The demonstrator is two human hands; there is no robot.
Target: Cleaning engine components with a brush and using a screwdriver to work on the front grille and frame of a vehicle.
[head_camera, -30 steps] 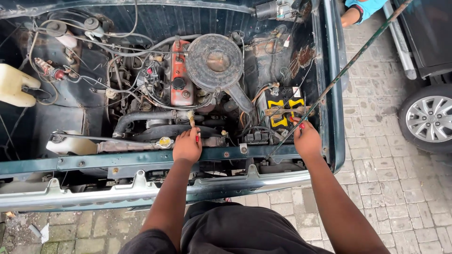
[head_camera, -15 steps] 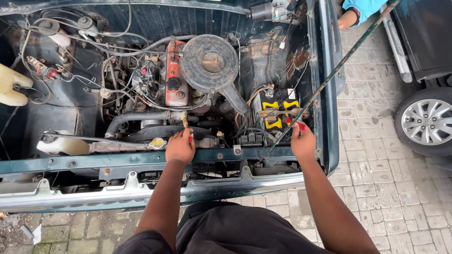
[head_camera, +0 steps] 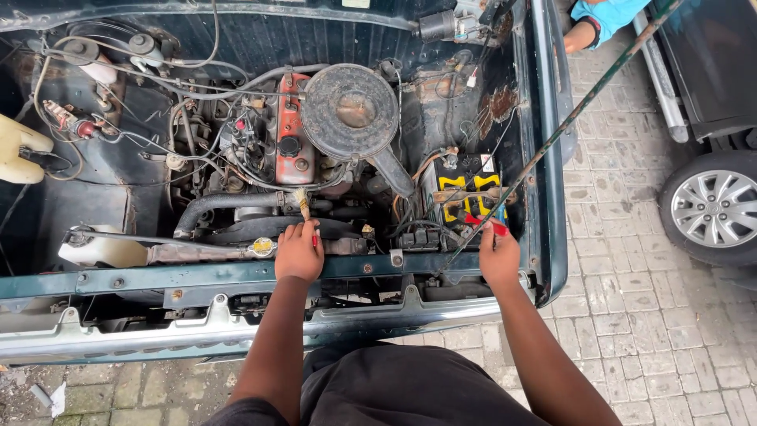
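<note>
I lean over the open engine bay of an old dark green car. My left hand (head_camera: 300,252) rests on the front crossmember (head_camera: 158,278) and grips a small brush (head_camera: 302,203) with a red handle. Its bristles point up at the black radiator hose (head_camera: 225,203). My right hand (head_camera: 498,259) is at the front right corner, closed on a red-handled tool (head_camera: 479,222) just in front of the black and yellow battery (head_camera: 465,188). The tool's working end is hidden.
A round rusty air cleaner (head_camera: 351,110) sits over the red valve cover (head_camera: 290,134). A thin prop rod (head_camera: 568,126) slants up past my right hand. A white reservoir (head_camera: 20,150) is at far left. Another person's arm (head_camera: 591,24) and a parked car's wheel (head_camera: 714,207) are at right.
Both hands keep their hold and stay at the same spots on the car. The view has shifted slightly.
</note>
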